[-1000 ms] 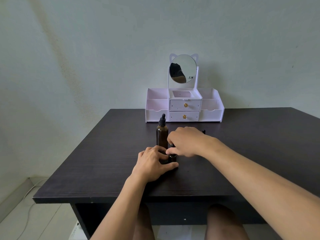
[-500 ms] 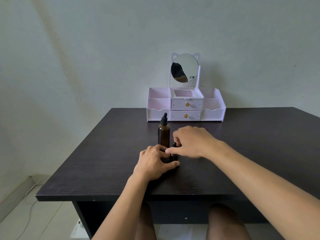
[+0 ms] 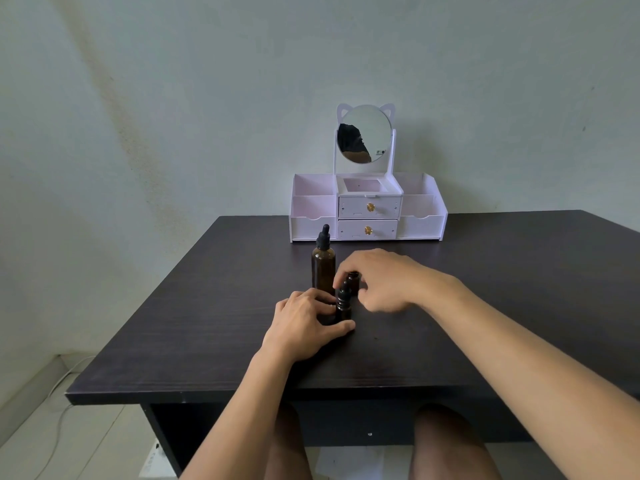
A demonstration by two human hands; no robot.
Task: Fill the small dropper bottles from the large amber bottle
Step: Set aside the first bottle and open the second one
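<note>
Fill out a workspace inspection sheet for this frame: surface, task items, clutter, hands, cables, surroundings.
Surface: dark table, no spills seen.
Job's things: large amber bottle upright, dropper cap on; near small dropper bottle upright, capped; second small bottle behind it, cap state unclear.
Clutter: white organizer with mirror at the table's back.
Hands: left hand holds the near small dropper bottle; right hand curled beside the second small bottle, grip unclear.
Cables: white cable on the floor, left.
Surroundings: stained wall.
</note>
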